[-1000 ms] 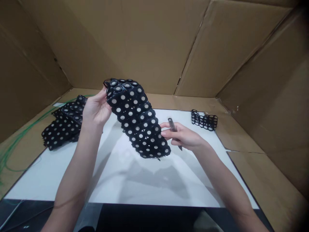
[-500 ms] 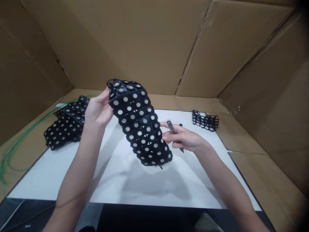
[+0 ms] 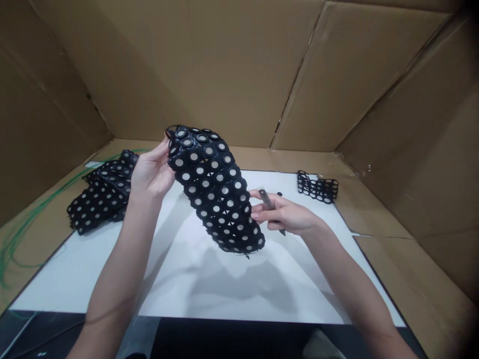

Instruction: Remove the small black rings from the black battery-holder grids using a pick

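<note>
My left hand [image 3: 151,174] grips the upper end of a flexible black plastic sheet of linked rings [image 3: 211,187], each ring holding a round silver-grey disc. The sheet hangs diagonally down to the right, clear of the board, and its lower part sits just left of my right hand [image 3: 280,212]. My right fingers hold a narrow metal craft knife [image 3: 266,199], with its dark tip showing below the hand. The fingertips are beside the sheet's edge, and the knife stands apart from it.
A folded pile of similar black disc sheets [image 3: 99,194] lies at the left of the white board [image 3: 239,294]. A small black ring strip [image 3: 317,187] lies at the far right edge. Cardboard walls [image 3: 187,75] surround the area, and green wire [image 3: 33,224] lies at the left.
My left hand and the top of the sheet have shifted slightly right since the oldest frame. The sheet's lower end has swung a little. The knife stays in my right hand.
</note>
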`<state>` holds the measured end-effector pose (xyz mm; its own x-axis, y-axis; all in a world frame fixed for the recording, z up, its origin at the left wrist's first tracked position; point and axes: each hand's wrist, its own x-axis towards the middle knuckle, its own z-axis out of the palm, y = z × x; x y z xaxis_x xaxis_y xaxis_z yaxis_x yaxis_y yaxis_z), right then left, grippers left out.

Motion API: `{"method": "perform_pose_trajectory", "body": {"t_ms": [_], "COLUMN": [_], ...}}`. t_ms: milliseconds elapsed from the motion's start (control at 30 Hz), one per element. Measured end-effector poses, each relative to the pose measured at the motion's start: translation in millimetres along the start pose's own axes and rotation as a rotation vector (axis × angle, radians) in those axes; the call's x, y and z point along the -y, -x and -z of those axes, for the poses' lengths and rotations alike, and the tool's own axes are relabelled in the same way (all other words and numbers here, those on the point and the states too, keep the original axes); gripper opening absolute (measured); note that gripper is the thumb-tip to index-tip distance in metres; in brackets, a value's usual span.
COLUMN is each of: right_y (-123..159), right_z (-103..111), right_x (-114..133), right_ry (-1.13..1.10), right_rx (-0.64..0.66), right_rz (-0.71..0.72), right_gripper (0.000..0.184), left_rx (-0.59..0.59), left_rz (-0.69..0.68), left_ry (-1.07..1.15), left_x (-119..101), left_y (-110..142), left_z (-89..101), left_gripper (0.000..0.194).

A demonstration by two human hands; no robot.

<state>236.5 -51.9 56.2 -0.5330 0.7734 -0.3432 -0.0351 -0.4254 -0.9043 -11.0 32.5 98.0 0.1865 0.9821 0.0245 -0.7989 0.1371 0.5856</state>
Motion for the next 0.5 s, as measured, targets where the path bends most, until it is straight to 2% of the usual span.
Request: {"method": "perform_pose_trajectory", "body": {"t_ms": [267, 500], "right_y": [0.2, -0.5], "right_z": [2.5, 1.9], "right_x": [-2.1, -1.6], "right_ry": [0.022, 0.043], "right_rx": [-0.033, 0.038], "right_rz": [-0.035, -0.043], "right_gripper": [0.056, 0.056], "left_rx": [0.001, 0.000], "left_rz": [0.004, 0.004], "left_ry": [-0.044, -0.106], "left_x": [1.6, 1.9], "left_y": [1.5, -0.5], "left_z": [2.7, 6.8], "left_gripper": [0.033, 0.030]}}
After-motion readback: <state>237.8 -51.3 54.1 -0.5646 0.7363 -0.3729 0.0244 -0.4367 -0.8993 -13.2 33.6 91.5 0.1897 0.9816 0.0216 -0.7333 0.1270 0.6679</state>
